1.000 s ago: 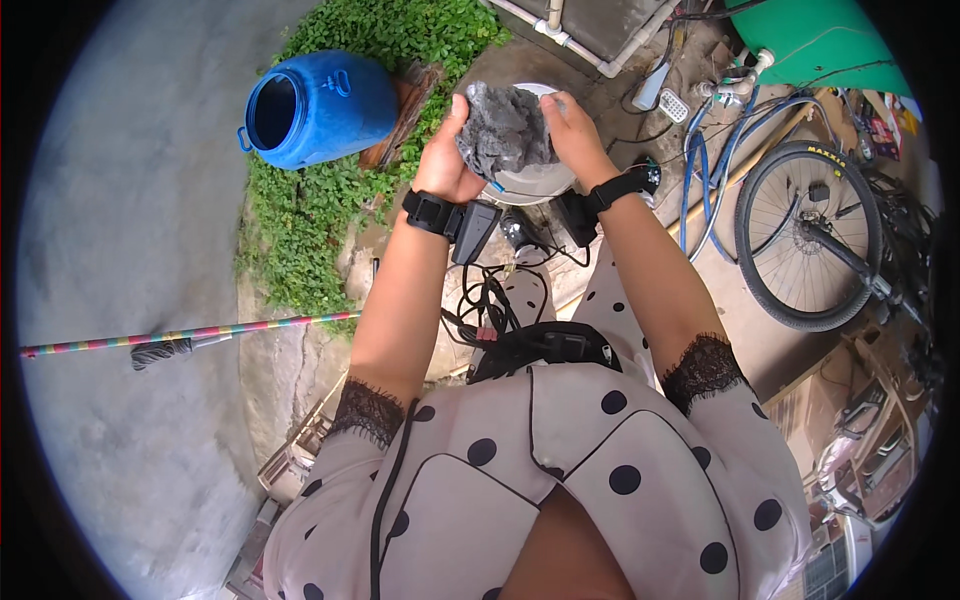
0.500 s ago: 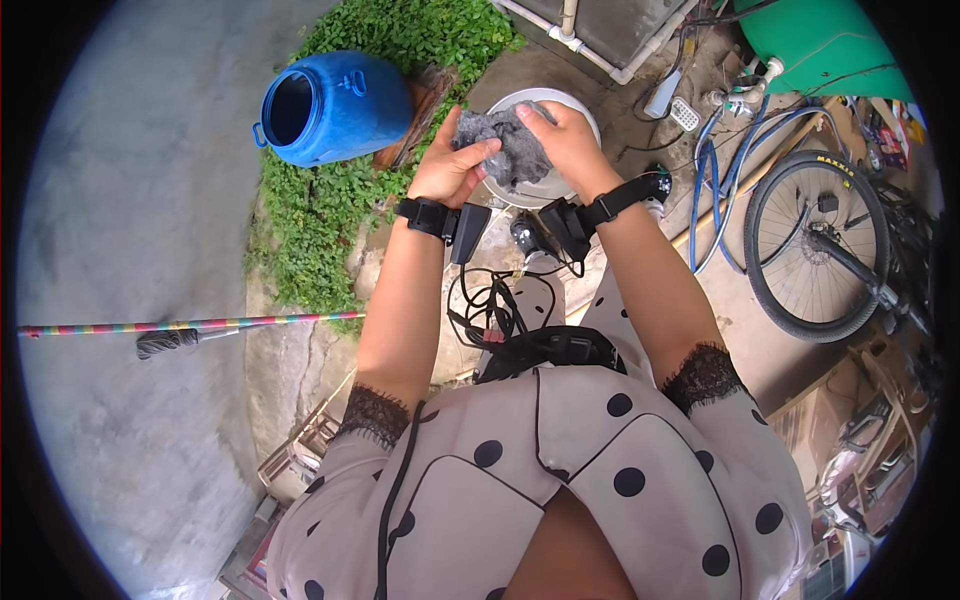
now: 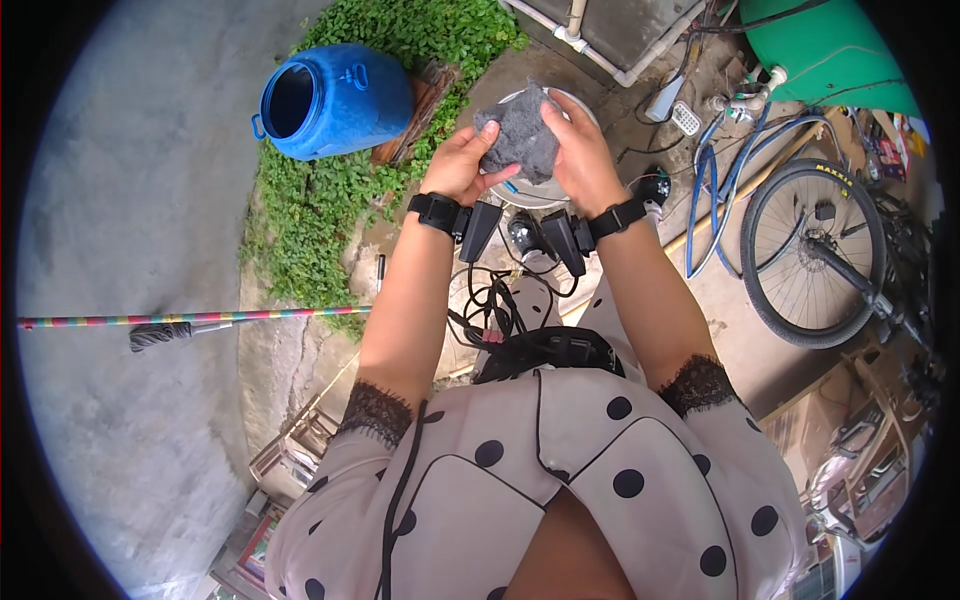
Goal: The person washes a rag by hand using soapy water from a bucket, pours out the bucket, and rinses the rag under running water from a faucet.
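A fuzzy grey cloth is held up between my two hands, folded into a rough pad. My left hand grips its left side, thumb on top. On the opposite side my right hand holds it, with the thumb pressed on its upper face. Below the cloth stands a round white basin, mostly hidden by the cloth and my hands. A small blue thing shows at the basin's near rim; I cannot make out its kind.
Green plants and a tipped blue barrel lie to the left. A striped pole and a broom lie farther left. At right are a blue hose, a bicycle wheel and a green tank. Black cables hang below my wrists.
The crumpled cloth has been spread into a flatter, wider pad. My left hand has shifted slightly right and down, and both hands have turned around the cloth.
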A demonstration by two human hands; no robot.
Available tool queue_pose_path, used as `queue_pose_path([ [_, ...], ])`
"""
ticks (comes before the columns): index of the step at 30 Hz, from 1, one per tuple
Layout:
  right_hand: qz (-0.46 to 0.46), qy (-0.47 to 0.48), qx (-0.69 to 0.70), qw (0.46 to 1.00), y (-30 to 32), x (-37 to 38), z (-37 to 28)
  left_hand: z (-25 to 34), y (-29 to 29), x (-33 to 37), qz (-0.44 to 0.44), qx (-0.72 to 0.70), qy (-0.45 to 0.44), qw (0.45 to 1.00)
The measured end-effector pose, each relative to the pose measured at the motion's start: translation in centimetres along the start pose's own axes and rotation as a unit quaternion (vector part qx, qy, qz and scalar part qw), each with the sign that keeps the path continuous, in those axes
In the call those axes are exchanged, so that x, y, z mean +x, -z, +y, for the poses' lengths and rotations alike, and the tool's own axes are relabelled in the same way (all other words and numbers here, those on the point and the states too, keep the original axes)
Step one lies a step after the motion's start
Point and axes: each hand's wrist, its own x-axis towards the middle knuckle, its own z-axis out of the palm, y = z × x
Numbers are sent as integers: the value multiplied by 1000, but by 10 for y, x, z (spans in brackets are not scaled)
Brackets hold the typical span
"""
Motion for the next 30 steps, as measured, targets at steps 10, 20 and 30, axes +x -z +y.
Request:
queue_pose_path([
  [10,-87,293,-539,785,-34,-21,3,-19,-23,14,36,-74,-156,984],
  [20,-23,310,-577,755,-28,-9,11,-16,-13,10,-7,37,-164,986],
  [30,27,103,-343,933,10,19,-9,-9,-20,-1,-5,-45,-117,992],
])
